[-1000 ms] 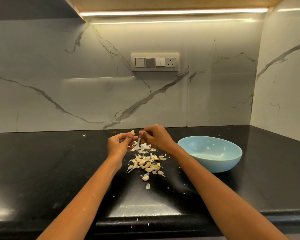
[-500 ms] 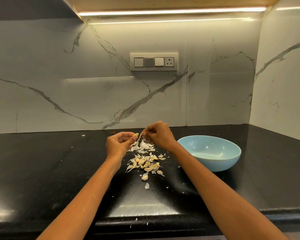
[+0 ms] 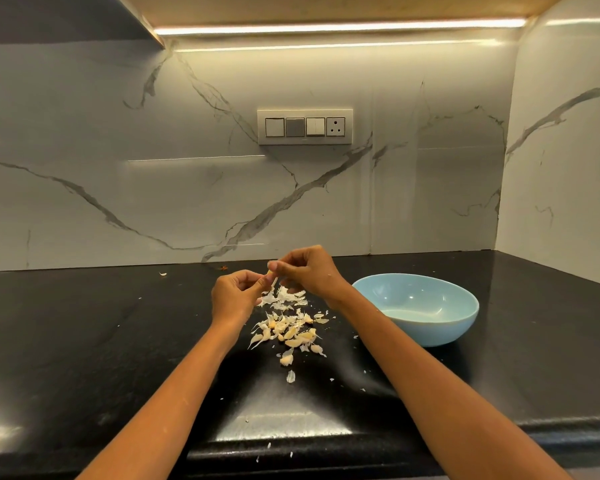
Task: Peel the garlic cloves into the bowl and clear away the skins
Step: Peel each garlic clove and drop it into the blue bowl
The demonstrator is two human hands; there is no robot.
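Now my left hand (image 3: pixel 234 295) pinches the garlic clove (image 3: pixel 269 273) above the tabletop (image 3: pixel 84 341) while my right hand (image 3: pixel 303 271) pinches its skin (image 3: pixel 274 281); best pull slowly, bowl (image 3: pixel 430 332) waiting right.

Warm under-cabinet strip light (image 3: pixel 340 29) glares on glossy counter (image 3: pixel 84 341).

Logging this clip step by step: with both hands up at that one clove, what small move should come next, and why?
Probably pull the skin strip fully off. The left hand pinches the garlic clove, the right hand pinches at its top, and the strip hangs down over the skin pile. The blue bowl looks empty.
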